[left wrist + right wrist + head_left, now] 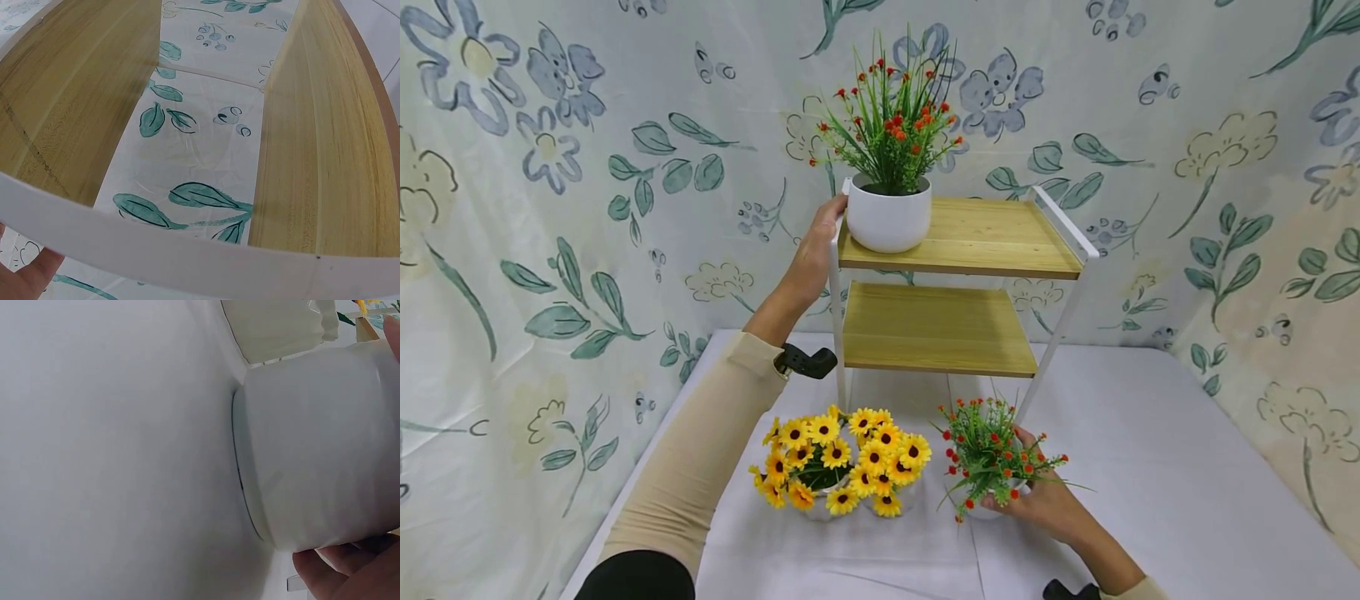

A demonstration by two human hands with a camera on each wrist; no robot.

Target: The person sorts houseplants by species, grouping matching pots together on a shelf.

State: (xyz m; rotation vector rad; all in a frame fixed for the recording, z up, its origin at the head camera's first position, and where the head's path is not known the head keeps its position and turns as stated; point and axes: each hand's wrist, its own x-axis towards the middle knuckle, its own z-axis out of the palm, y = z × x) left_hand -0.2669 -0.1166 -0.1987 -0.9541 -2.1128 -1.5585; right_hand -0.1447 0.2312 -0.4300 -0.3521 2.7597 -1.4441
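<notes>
My left hand (811, 260) grips the white side frame of a two-tier wooden shelf (1000, 237), at its upper left corner. Beside those fingers, a round white pot (889, 218) with grass and red flowers stands upright on the top board. In the left wrist view, fingers show at the lower left against the white frame (187, 256). Down at the table, my right hand (1048, 504) holds a second white pot (319, 450) between thumb and fingers. Its green plant with red flowers (992, 454) hides most of this pot in the head view.
Two pots of yellow flowers (880, 454) stand together on the white-covered table (1150, 467), left of the right hand and in front of the shelf. The lower wooden board (936, 329) hangs above the table. Floral cloth (587, 250) covers the walls behind and at both sides.
</notes>
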